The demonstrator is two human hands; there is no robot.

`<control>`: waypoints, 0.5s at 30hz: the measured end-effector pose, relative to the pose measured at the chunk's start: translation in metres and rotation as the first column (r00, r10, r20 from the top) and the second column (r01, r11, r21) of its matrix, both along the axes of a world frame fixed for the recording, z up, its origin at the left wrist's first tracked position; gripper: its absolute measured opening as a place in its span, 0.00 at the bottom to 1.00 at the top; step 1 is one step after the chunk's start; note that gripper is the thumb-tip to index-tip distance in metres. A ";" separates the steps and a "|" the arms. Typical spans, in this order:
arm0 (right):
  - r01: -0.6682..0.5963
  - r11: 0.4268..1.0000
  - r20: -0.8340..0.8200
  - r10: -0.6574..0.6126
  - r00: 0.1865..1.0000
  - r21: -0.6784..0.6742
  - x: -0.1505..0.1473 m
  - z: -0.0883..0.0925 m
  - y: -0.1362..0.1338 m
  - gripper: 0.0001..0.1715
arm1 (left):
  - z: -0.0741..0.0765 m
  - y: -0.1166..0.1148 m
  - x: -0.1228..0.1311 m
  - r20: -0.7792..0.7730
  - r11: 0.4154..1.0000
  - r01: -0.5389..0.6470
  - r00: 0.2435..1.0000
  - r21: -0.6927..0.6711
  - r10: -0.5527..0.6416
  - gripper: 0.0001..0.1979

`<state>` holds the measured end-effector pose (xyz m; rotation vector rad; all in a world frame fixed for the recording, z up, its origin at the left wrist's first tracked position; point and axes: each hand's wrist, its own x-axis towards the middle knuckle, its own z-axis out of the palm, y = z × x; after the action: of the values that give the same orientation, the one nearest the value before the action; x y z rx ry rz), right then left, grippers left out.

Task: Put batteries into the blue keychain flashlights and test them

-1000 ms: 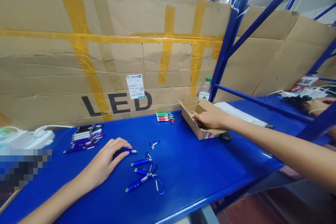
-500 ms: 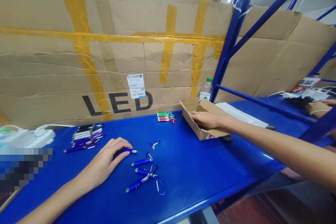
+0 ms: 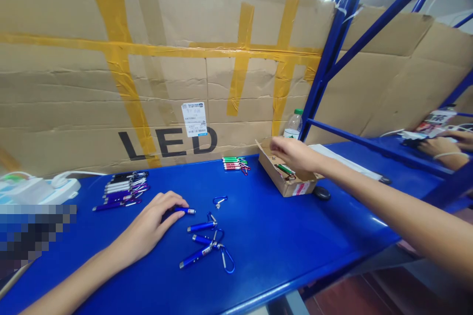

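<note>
My left hand [image 3: 162,214] is closed around a small blue penlight [image 3: 187,210], whose silver end sticks out past the fingertips. Just right of it lies a loose blue carabiner clip [image 3: 220,200] with a small metal end. Several more blue penlights [image 3: 195,258] with carabiners lie in front, some crossing each other. Over an open cardboard box [image 3: 269,171], my right hand [image 3: 291,152] has its fingers curled together; what they hold, if anything, is hidden. Inside the box a green penlight [image 3: 285,169] shows.
Rows of black, silver and purple penlights [image 3: 123,189] lie at the left, by a white power strip [image 3: 66,189]. Green and red penlights [image 3: 232,164] line the back edge. A bottle [image 3: 293,125] and a black mouse [image 3: 321,193] flank the box. Another person's hands [image 3: 443,146] work far right.
My right hand has risen out of the box, uncovering the green penlight inside. My left hand keeps its hold on the blue penlight. The view has shifted slightly.
</note>
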<state>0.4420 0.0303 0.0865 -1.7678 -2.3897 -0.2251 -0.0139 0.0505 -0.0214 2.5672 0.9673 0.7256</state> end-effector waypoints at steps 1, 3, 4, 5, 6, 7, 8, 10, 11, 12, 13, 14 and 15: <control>-0.002 0.997 -0.025 0.004 1.000 0.082 -0.015 0.005 -0.011 0.12 | 0.000 0.000 0.000 -0.001 1.000 -0.002 1.000 -0.008 0.002 0.16; -0.119 0.971 -0.014 0.125 0.992 0.205 -0.051 0.004 -0.035 0.12 | 0.001 0.000 0.000 -0.005 1.000 -0.005 1.000 -0.025 0.005 0.16; -0.223 0.961 0.062 0.216 0.974 0.164 -0.069 -0.001 -0.047 0.11 | 0.002 0.000 0.000 -0.007 1.000 -0.006 1.000 -0.030 0.005 0.16; -0.309 0.947 0.144 0.294 0.945 0.090 -0.085 -0.009 -0.056 0.09 | 0.003 -0.001 0.000 -0.009 1.000 -0.006 1.000 -0.031 0.006 0.16; -0.355 0.935 0.204 0.344 0.916 0.018 -0.099 -0.019 -0.062 0.09 | 0.003 -0.001 0.000 -0.012 1.000 -0.007 1.000 -0.029 0.007 0.16; -0.373 0.926 0.254 0.373 0.892 -0.052 -0.109 -0.029 -0.065 0.11 | 0.004 -0.001 0.000 -0.014 1.000 -0.008 1.000 -0.024 0.008 0.16; -0.361 0.925 0.288 0.380 0.879 -0.118 -0.116 -0.039 -0.065 0.13 | 0.004 -0.001 0.000 -0.015 1.000 -0.009 1.000 -0.017 0.008 0.15; -0.304 0.938 0.324 0.344 0.881 -0.167 -0.119 -0.052 -0.059 0.14 | 0.004 -0.002 0.000 -0.014 1.000 -0.007 1.000 -0.004 0.007 0.15; -0.281 0.944 0.329 0.325 0.887 -0.175 -0.117 -0.056 -0.055 0.14 | 0.004 -0.002 0.000 -0.011 1.000 -0.004 1.000 0.000 0.004 0.15; -0.265 0.948 0.325 0.311 0.893 -0.177 -0.115 -0.058 -0.051 0.14 | 0.004 -0.002 0.001 -0.008 1.000 -0.001 1.000 0.001 0.001 0.15; -0.256 0.950 0.313 0.302 0.901 -0.177 -0.112 -0.060 -0.048 0.15 | 0.004 -0.003 0.001 -0.004 1.000 0.002 1.000 0.001 -0.002 0.15; -0.252 0.951 0.289 0.296 0.910 -0.181 -0.110 -0.060 -0.047 0.15 | 0.004 -0.003 0.001 -0.001 1.000 0.003 1.000 0.000 -0.003 0.16; -0.252 0.949 0.253 0.294 0.922 -0.188 -0.109 -0.060 -0.047 0.14 | 0.004 -0.003 0.001 0.000 1.000 0.005 1.000 -0.004 -0.005 0.16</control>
<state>0.3328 -0.0168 0.0262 -1.5165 -2.8926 -0.2778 -0.0131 0.0476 -0.0175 2.5646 0.9614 0.7221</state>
